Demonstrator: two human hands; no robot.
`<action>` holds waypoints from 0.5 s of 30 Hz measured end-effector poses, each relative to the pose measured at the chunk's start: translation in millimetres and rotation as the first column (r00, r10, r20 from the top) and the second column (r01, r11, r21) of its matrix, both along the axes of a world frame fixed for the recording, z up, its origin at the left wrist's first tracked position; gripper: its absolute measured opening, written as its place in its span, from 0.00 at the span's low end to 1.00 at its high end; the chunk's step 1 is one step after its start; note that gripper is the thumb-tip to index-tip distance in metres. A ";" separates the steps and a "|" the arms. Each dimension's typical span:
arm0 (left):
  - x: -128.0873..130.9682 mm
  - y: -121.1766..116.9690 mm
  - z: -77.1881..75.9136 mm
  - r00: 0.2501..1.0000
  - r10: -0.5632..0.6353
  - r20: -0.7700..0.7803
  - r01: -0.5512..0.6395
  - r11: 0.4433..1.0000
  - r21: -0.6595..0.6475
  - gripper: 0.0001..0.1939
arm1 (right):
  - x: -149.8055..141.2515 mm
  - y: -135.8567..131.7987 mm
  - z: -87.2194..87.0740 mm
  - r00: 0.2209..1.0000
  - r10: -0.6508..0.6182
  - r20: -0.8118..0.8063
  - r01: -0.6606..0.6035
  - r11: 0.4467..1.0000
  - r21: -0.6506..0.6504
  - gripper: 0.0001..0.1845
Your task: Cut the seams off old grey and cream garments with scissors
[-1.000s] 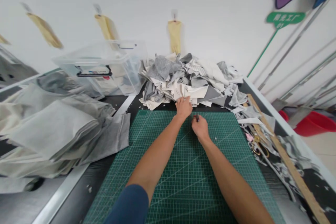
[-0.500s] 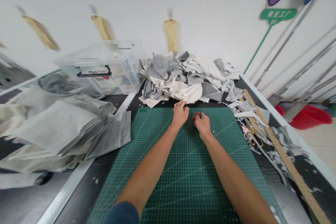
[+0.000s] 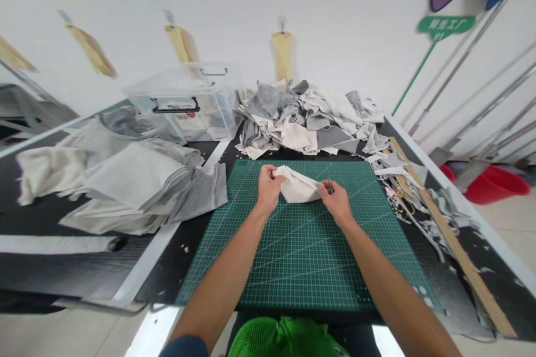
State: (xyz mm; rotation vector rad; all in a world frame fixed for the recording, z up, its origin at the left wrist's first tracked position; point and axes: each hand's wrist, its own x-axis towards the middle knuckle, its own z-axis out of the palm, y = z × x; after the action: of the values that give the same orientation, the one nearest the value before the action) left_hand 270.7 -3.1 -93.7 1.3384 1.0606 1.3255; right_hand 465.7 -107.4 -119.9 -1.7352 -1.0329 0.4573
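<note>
Both my hands hold one cream fabric scrap (image 3: 298, 187) a little above the green cutting mat (image 3: 301, 245). My left hand (image 3: 268, 185) is closed on the scrap's left end. My right hand (image 3: 335, 201) pinches its right end and also has a small dark tool between its fingers, too small to name. Behind them lies a heap of grey, white and cream fabric scraps (image 3: 307, 117) at the mat's far edge.
Folded grey and white cloth (image 3: 125, 178) is stacked at the left, with a clear plastic bin (image 3: 188, 103) behind it. A wooden ruler (image 3: 444, 234), scissors (image 3: 397, 201) and trimmings line the right side. A green mesh basket (image 3: 285, 337) sits below the table's front edge.
My hands came back from the heap's edge toward me with a cream scrap lifted between them. The view has pulled back and shifted, and the table's front edge now shows.
</note>
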 end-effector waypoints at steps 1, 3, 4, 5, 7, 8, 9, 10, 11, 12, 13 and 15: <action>-2.7 -3.6 1.1 0.999 -0.023 0.026 0.023 1.000 -0.006 0.22 | -1.4 -3.1 1.5 0.999 0.021 0.047 -0.020 1.000 -0.009 0.20; -8.5 -10.0 3.7 0.995 -0.065 0.081 0.069 0.997 -0.047 0.26 | -5.1 -8.1 5.2 0.992 0.065 0.105 -0.063 0.998 -0.027 0.19; -11.7 -12.6 5.1 0.990 -0.091 0.112 0.101 0.992 -0.082 0.27 | -7.5 -10.2 7.0 0.990 0.093 0.104 -0.090 0.995 -0.032 0.18; -15.1 -14.7 6.5 0.982 -0.122 0.146 0.140 0.983 -0.121 0.29 | -10.3 -11.9 8.7 0.989 0.126 0.083 -0.124 0.992 -0.031 0.18; -21.5 -17.5 9.1 0.956 -0.190 0.225 0.236 0.951 -0.199 0.30 | -17.2 -14.9 11.2 0.979 0.205 -0.023 -0.205 0.978 -0.021 0.19; -24.1 -18.5 10.3 0.938 -0.221 0.266 0.285 0.930 -0.231 0.30 | -21.3 -16.3 12.0 0.965 0.242 -0.098 -0.244 0.970 -0.012 0.20; -26.0 -19.4 11.1 0.921 -0.245 0.304 0.327 0.910 -0.255 0.30 | -25.7 -17.6 12.7 0.945 0.274 -0.178 -0.279 0.960 -0.004 0.21; -27.1 -20.6 11.7 0.904 -0.263 0.337 0.361 0.891 -0.273 0.30 | -30.3 -18.8 13.2 0.917 0.306 -0.257 -0.315 0.949 0.003 0.22; -27.1 -22.0 12.0 0.890 -0.277 0.361 0.389 0.875 -0.288 0.31 | -35.0 -20.0 13.7 0.880 0.340 -0.331 -0.356 0.935 0.013 0.22; -26.3 -23.7 11.8 0.881 -0.288 0.377 0.410 0.862 -0.300 0.32 | -39.7 -21.2 14.2 0.839 0.373 -0.395 -0.395 0.918 0.029 0.23; -24.5 -25.7 11.2 0.875 -0.295 0.384 0.422 0.853 -0.308 0.33 | -44.1 -22.4 14.7 0.794 0.407 -0.452 -0.433 0.900 0.051 0.23; -19.1 -30.0 8.3 0.879 -0.298 0.373 0.421 0.853 -0.309 0.34 | -51.6 -24.5 15.5 0.700 0.463 -0.544 -0.486 0.867 0.113 0.24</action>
State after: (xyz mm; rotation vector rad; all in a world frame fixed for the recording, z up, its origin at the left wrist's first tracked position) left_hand 251.5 -33.0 -85.3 0.9362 0.7473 0.9423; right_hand 414.0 -131.9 -104.3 -1.2136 -1.0246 1.2488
